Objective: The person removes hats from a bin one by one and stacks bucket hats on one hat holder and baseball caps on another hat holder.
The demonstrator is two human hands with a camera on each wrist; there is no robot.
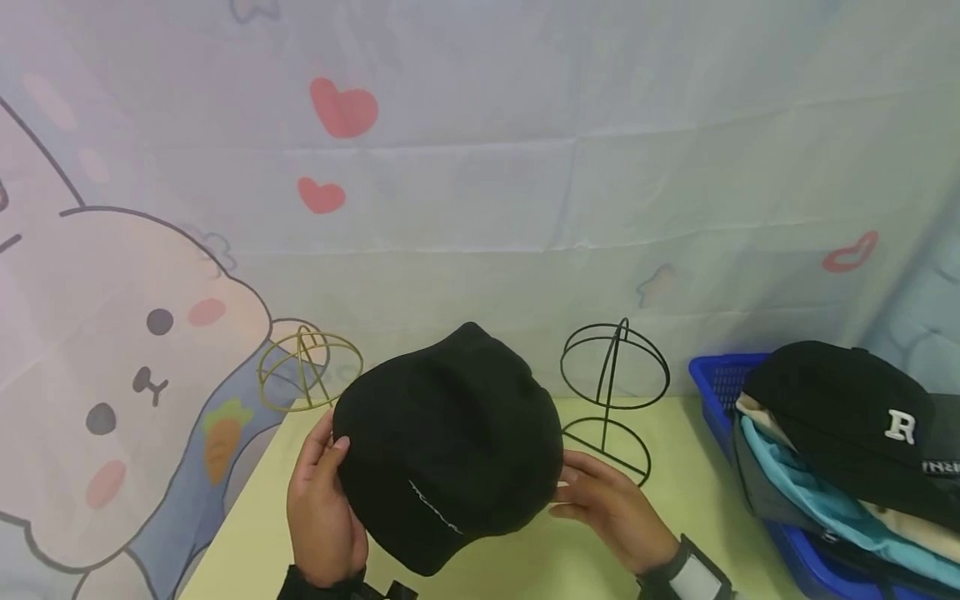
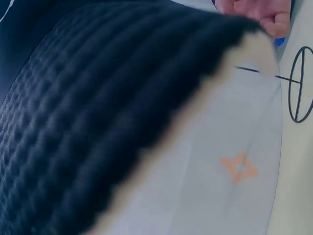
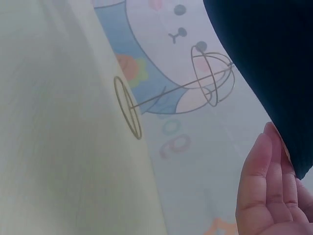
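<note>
left hand (image 1: 324,504): thumb and fingers gripping the left edge of the black knit hat (image 1: 450,437)
right hand (image 1: 611,508): fingers nearly straight, tips on the hat's right edge
hat: held up between both hands, over the pale green table (image 1: 675,500)
behind: gold wire stand (image 1: 309,367) left, black wire stand (image 1: 613,387) right
far right: blue basket (image 1: 723,392) heaped with caps

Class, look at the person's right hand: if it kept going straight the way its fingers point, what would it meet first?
The right hand points leftward into the black cap, which its fingertips already touch; beyond the cap is the left hand. Depth is hard to judge.
</note>
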